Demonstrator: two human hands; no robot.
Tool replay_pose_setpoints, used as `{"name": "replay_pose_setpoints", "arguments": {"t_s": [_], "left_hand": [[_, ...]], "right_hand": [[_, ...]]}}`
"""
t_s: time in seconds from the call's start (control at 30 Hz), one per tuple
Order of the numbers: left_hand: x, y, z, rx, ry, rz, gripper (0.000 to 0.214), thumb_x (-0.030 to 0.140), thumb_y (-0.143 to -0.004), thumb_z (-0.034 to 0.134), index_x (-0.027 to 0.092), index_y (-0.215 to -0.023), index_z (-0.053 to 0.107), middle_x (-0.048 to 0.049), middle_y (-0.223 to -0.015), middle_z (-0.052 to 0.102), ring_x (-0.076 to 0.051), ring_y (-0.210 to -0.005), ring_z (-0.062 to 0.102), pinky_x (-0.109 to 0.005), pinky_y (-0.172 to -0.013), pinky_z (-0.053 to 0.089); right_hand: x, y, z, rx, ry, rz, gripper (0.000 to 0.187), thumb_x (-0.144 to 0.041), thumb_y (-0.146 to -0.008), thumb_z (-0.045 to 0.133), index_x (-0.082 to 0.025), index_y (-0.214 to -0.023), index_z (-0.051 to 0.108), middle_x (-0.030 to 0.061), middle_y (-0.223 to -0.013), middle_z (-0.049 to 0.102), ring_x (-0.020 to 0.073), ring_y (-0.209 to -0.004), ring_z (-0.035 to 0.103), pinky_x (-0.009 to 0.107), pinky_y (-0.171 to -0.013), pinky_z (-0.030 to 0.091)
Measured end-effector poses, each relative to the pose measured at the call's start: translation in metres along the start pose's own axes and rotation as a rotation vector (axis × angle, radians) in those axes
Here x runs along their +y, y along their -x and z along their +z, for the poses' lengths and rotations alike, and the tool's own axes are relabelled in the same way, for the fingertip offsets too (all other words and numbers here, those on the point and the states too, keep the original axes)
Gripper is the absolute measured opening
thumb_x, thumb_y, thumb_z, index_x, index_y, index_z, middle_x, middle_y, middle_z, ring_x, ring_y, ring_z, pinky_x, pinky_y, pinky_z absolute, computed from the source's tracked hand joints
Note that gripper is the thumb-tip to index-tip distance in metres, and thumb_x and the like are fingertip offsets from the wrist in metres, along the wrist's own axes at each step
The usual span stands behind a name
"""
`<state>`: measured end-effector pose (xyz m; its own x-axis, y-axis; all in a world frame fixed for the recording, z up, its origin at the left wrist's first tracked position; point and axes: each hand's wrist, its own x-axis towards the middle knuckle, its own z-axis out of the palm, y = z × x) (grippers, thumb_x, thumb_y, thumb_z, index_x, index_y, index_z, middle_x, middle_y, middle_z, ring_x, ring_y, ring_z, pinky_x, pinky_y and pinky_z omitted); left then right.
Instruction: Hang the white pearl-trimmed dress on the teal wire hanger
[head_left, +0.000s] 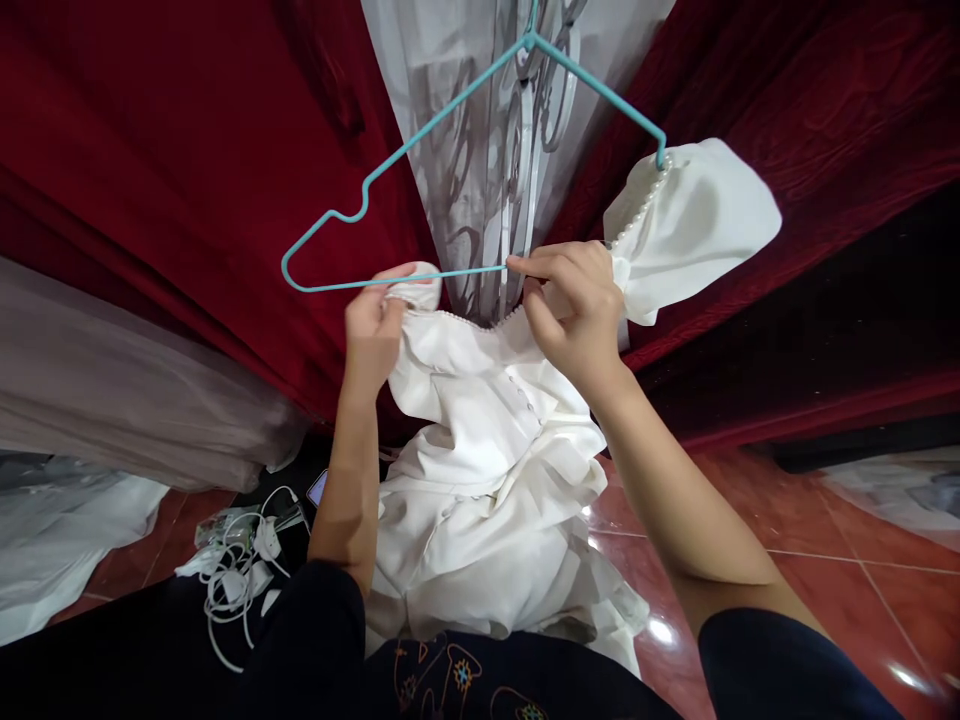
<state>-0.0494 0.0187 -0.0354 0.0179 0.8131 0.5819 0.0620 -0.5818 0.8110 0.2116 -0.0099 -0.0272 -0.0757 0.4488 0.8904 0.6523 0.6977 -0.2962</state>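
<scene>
A white dress [487, 420] with a pearl-trimmed neckline hangs down in front of me and bunches over my lap. Above it is a light blue hanger [450, 105]; its right end sits inside the dress's puffed right-side sleeve [705, 220]. My left hand [373, 325] is closed on the gathered left-side sleeve, close to the hanger's bottom bar. My right hand [576, 300] pinches that bottom bar near its middle, with white fabric behind the fingers. The hanger's left end carries no fabric.
Red curtains [187, 150] flank a white ornamental metal stand [517, 170] backed by pale cloth. White cables [232, 580] lie tangled at the lower left, near a phone [318, 487]. Reddish tiles [750, 530] cover the floor at right.
</scene>
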Motion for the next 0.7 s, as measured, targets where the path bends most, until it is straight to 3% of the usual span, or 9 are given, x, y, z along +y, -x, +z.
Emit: {"name": "replay_pose_setpoints", "arguments": {"t_s": [0.07, 0.1, 0.23, 0.33, 0.4, 0.47, 0.57, 0.63, 0.7], "left_hand": [[0.012, 0.004, 0.028, -0.135, 0.172, 0.018, 0.041, 0.050, -0.103, 0.074, 0.024, -0.134, 0.072, -0.0092, -0.128, 0.080, -0.027, -0.122, 0.077, -0.039, -0.103, 0.063], [0.017, 0.005, 0.038, -0.145, 0.240, 0.025, 0.041, 0.053, -0.104, 0.072, 0.025, -0.134, 0.070, -0.0092, -0.130, 0.079, -0.028, -0.125, 0.076, -0.041, -0.106, 0.063], [0.027, 0.003, 0.061, 0.027, 0.330, 0.042, 0.028, 0.052, -0.107, 0.064, 0.024, -0.112, 0.064, -0.0074, -0.108, 0.081, -0.028, -0.119, 0.077, -0.044, -0.107, 0.062], [0.029, 0.002, 0.065, 0.134, 0.308, 0.042, 0.020, 0.044, -0.106, 0.062, 0.024, -0.107, 0.060, -0.0064, -0.094, 0.079, -0.027, -0.108, 0.079, -0.041, -0.098, 0.064], [0.030, 0.002, 0.065, 0.166, 0.293, 0.037, 0.019, 0.042, -0.106, 0.060, 0.024, -0.108, 0.058, -0.0066, -0.094, 0.078, -0.027, -0.105, 0.079, -0.041, -0.096, 0.064], [0.032, 0.003, 0.066, 0.173, 0.260, 0.045, 0.020, 0.044, -0.106, 0.060, 0.025, -0.108, 0.057, -0.0064, -0.095, 0.077, -0.026, -0.103, 0.079, -0.041, -0.096, 0.064], [0.035, 0.003, 0.065, 0.195, 0.227, 0.105, 0.019, 0.043, -0.107, 0.060, 0.024, -0.107, 0.058, -0.0066, -0.096, 0.077, -0.025, -0.102, 0.079, -0.041, -0.099, 0.063], [0.035, 0.003, 0.062, 0.191, 0.250, 0.163, 0.016, 0.039, -0.109, 0.060, 0.023, -0.108, 0.059, -0.0064, -0.094, 0.078, -0.024, -0.101, 0.079, -0.040, -0.099, 0.062], [0.035, 0.001, 0.057, 0.169, 0.275, 0.194, 0.016, 0.040, -0.110, 0.060, 0.024, -0.109, 0.061, -0.0052, -0.093, 0.078, -0.022, -0.098, 0.078, -0.038, -0.097, 0.061]], "right_hand": [[-0.002, 0.000, 0.001, 0.003, 0.023, -0.002, 0.031, -0.019, -0.102, 0.051, -0.029, -0.120, 0.074, 0.0039, -0.107, 0.075, 0.0233, -0.102, 0.069, 0.048, -0.097, 0.050], [-0.004, 0.000, 0.001, 0.003, 0.027, -0.004, 0.031, -0.020, -0.102, 0.052, -0.028, -0.121, 0.074, 0.0042, -0.108, 0.075, 0.0233, -0.103, 0.069, 0.048, -0.097, 0.051], [-0.011, -0.001, -0.007, -0.021, -0.014, -0.009, 0.029, -0.025, -0.107, 0.052, -0.033, -0.127, 0.071, 0.0051, -0.116, 0.075, 0.0251, -0.110, 0.070, 0.052, -0.104, 0.052], [0.003, -0.005, -0.023, 0.225, 0.089, -0.026, 0.032, -0.036, -0.106, 0.059, -0.032, -0.138, 0.066, 0.0084, -0.129, 0.070, 0.0299, -0.128, 0.064, 0.058, -0.119, 0.045], [0.021, -0.011, -0.036, 0.378, 0.218, -0.031, 0.051, -0.045, -0.100, 0.070, -0.024, -0.145, 0.062, 0.0135, -0.137, 0.065, 0.0357, -0.136, 0.059, 0.063, -0.121, 0.040], [0.036, -0.019, -0.046, 0.320, 0.259, 0.038, 0.059, -0.039, -0.093, 0.076, -0.015, -0.145, 0.062, 0.0181, -0.137, 0.067, 0.0365, -0.133, 0.062, 0.060, -0.117, 0.045], [0.048, -0.034, -0.057, 0.173, 0.172, 0.204, 0.035, -0.013, -0.092, 0.062, -0.011, -0.125, 0.074, 0.0161, -0.119, 0.078, 0.0256, -0.111, 0.075, 0.043, -0.101, 0.057], [0.054, -0.046, -0.065, 0.207, 0.132, 0.265, 0.031, -0.007, -0.093, 0.053, -0.011, -0.111, 0.078, 0.0121, -0.105, 0.080, 0.0201, -0.097, 0.077, 0.036, -0.090, 0.058], [0.065, -0.055, -0.078, 0.314, 0.142, 0.297, 0.025, -0.013, -0.097, 0.053, -0.012, -0.101, 0.078, 0.0080, -0.095, 0.079, 0.0177, -0.090, 0.077, 0.035, -0.083, 0.056]]}}
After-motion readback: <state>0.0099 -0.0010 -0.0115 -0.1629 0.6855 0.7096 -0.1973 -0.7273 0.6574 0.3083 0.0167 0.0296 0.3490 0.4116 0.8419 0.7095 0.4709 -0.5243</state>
